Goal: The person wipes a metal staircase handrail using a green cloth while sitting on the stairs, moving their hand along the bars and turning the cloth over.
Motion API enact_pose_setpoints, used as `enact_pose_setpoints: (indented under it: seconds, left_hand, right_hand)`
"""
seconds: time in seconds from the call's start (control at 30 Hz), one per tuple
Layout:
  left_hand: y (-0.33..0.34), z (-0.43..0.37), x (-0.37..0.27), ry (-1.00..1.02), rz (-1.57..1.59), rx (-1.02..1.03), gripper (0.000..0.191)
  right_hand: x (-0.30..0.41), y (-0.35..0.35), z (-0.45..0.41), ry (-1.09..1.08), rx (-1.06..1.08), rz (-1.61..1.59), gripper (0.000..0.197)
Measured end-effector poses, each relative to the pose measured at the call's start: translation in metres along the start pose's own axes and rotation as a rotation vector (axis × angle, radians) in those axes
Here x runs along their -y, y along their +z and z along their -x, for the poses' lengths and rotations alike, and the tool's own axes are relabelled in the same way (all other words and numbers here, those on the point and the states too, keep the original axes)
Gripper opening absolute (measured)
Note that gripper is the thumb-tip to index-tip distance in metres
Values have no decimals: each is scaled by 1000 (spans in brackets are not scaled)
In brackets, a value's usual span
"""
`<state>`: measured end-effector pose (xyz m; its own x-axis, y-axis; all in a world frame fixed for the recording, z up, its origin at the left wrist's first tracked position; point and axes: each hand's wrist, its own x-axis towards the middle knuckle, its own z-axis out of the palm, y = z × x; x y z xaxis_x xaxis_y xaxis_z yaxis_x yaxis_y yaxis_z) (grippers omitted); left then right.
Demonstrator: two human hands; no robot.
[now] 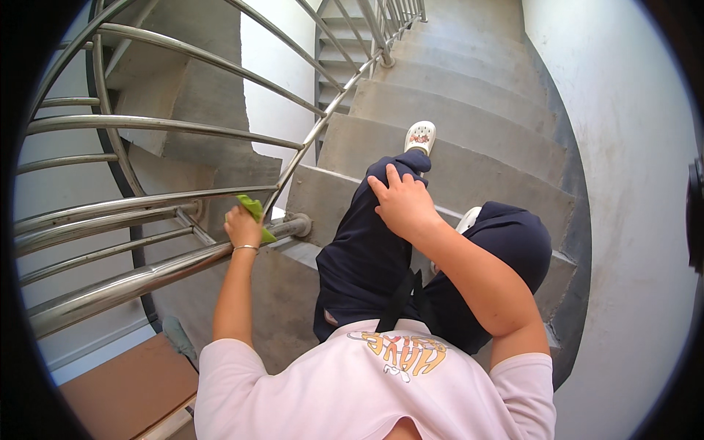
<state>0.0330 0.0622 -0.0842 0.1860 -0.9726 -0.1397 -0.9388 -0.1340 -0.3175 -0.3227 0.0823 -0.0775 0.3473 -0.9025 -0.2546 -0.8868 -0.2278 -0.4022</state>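
My left hand [243, 225], with a thin bracelet at the wrist, grips a green cloth [252, 207] beside the lower end of a stainless steel stair railing [137, 278]. Part of the cloth hangs past my fingers near the thick post; my palm is hidden. On my knee, over dark blue trousers [352, 242], rests my right hand [404, 203], its fingers spread and holding nothing. One white clog [421, 135] stands on a concrete step beyond that knee. The other clog [468, 219] is partly covered by my other leg.
Concrete stairs [456, 110] run down away from me, between the railing and a white wall [632, 192] with a grey base band. At the lower left lies a brown board [132, 379], with a grey-green cloth-like item [177, 336] at its corner. Another stair flight shows through the bars.
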Motion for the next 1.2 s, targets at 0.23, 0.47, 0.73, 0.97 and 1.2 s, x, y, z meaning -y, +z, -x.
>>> enact_pose_setpoints:
  seconds: [0.23, 0.47, 0.73, 0.97, 1.2]
  left_hand:
    - [30, -23, -27, 6, -23, 254, 77]
    - [60, -77, -8, 4, 188, 656, 62]
    - [50, -73, -15, -87, 285, 542, 58]
    - [75, -31, -35, -176, 18, -77, 28]
    - [55, 0, -33, 102, 119, -170, 19]
  right_hand:
    - [-2, 0, -1, 1, 4, -24, 53]
    - [-1, -4, -4, -1, 18, -73, 51]
    - [1, -4, -6, 10, 33, -34, 52]
    - [0, -1, 6, -7, 38, -40, 54]
    - [-5, -4, 14, 1, 76, -26, 56]
